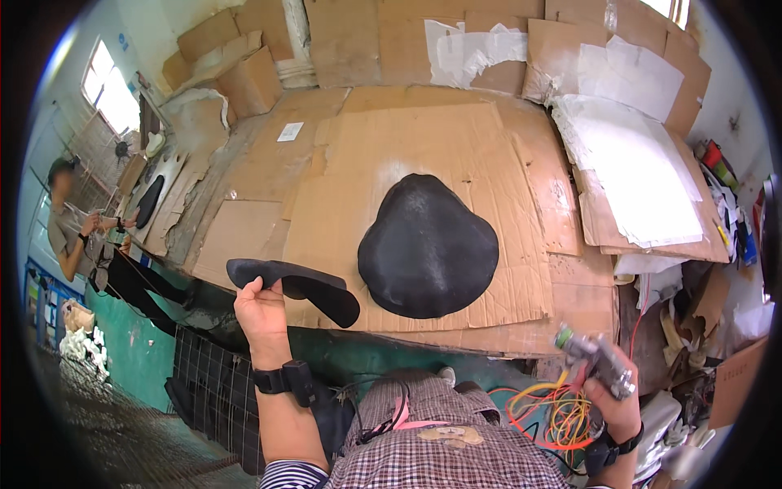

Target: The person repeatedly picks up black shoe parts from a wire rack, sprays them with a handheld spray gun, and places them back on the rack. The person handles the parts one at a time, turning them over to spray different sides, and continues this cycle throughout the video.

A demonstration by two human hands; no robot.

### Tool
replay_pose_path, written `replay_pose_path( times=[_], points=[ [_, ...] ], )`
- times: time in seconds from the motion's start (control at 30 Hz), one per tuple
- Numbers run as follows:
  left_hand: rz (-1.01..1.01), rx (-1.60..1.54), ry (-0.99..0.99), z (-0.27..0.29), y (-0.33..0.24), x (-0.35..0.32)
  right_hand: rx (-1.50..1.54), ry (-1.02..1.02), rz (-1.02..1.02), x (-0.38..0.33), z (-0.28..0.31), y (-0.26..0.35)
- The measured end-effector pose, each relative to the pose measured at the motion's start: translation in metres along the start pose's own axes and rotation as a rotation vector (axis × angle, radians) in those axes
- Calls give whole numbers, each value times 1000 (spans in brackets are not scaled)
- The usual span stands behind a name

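Note:
My left hand (262, 316) grips a thin, curved black pad (318, 292) by its edge, thumb on the near side. The pad is tilted above the table's near edge. My right hand (612, 411) is closed around a metal spray gun (601, 360), blurred, off the table's near right corner. Between the hands, a larger black seat-shaped pad (428, 248) lies on a cardboard sheet (342, 220), its narrow end pointing away from me. Pale dusty marks show on its top. The two pads are apart.
White paper sheets (627, 179) on cardboard lie at the right. Coiled orange and yellow hose (562, 416) hangs below my right hand. A wire rack (216, 383) stands at the lower left. A co-worker (69, 212) works at the far left near another black pad (150, 201).

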State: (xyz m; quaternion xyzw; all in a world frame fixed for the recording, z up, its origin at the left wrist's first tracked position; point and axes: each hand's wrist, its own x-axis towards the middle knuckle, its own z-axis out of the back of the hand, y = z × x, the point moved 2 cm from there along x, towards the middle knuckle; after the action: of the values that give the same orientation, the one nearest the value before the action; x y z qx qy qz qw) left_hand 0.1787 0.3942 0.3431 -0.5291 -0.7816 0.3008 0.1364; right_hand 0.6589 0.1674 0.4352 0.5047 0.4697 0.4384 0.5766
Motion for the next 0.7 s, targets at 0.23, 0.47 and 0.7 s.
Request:
replay_pose_path(
  times=[0.23,0.47,0.7],
  points=[
    [-23,14,-26,5,8,3,-18,-129,-53,-17,23,-6],
    [-37,9,-79,1,13,4,-45,39,-147,-24,50,-13],
    [-58,14,-84,-1,12,5,88,98,-73,4,52,-22]
  ],
)
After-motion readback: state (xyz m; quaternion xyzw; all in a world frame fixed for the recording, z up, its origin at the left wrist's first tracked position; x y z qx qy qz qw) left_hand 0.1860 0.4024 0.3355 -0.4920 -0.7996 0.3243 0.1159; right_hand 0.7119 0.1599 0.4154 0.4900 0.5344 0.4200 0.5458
